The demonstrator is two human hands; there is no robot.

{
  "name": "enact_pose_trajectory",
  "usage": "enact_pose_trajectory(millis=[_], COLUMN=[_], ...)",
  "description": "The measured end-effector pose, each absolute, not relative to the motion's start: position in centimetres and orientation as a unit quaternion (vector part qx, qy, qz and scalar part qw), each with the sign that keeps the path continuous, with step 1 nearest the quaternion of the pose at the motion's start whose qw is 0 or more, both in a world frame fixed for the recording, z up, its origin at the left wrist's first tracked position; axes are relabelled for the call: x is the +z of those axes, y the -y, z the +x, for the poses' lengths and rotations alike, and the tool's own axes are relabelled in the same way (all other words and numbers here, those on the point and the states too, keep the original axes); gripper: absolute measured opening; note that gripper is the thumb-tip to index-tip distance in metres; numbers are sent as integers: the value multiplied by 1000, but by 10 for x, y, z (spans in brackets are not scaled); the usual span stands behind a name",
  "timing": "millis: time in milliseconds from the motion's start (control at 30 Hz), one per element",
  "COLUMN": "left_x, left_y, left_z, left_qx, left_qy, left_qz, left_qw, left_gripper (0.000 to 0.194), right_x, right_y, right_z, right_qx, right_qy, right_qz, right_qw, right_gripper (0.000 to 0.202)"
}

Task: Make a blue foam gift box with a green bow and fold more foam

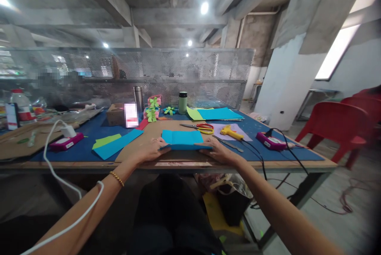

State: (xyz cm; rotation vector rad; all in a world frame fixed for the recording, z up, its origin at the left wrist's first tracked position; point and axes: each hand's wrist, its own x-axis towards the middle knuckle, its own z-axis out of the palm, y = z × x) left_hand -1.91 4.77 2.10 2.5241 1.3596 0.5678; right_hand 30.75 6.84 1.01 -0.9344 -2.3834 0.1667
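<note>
From my remote station I read a blue-topped table (297, 155) spanning the head view. A brown cardboard sheet (174, 125) lies on it. Over the cardboard, between the two hands, sits the workpiece: a blue paper sheet (183, 139), creased, with a fold along its near edge. I register the left hand (156, 147) closed on the near left corner and the right hand (218, 151) closed on the near right corner — both gripping the paper. A yellow glue gun (228, 132) (its black cable crosses the table's near edge) rests beyond the right hand; red-and-yellow-handled scissors (205, 128) lie just beside it.
</note>
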Motion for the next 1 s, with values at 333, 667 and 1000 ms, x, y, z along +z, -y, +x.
enact_pose_trajectory(millis=[333,667,1000], left_x=[-5,3,3], left_y=[-88,-101,-90], left_z=[-16,10,20], left_qx=[370,266,224], left_qy=[-595,-722,-747], left_qz=[698,636,625], left_qw=[150,61,34], left_gripper=[38,27,34], right_x=[5,4,15], right_y=[-107,-107,-82], right_z=[297,268,256], right_qx=[254,-19,-37], right_qy=[794,747,727], right_qz=[-429,-629,-657], right_qw=[348,214,198], right_gripper=[39,32,34])
